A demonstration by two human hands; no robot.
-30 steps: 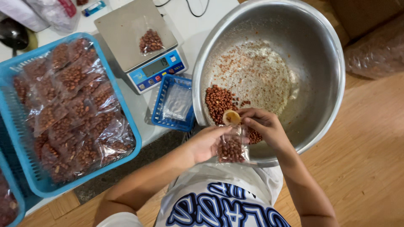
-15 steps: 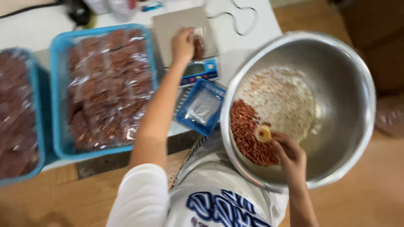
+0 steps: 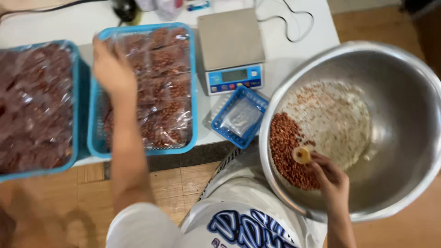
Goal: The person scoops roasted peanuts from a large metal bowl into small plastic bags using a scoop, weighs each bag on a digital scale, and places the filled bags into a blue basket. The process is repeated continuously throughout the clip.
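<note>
Peanuts (image 3: 287,151) partly hidden by right hand (image 3: 331,177), scoop (image 3: 302,155) perhaps pinched.

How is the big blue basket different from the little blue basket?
The big blue basket is packed full of bags of reddish peanuts, while the little blue basket holds only clear empty-looking bags. The big one sits square on the white table; the little one lies turned at an angle, near the steel bowl. Both are blue plastic.
</note>
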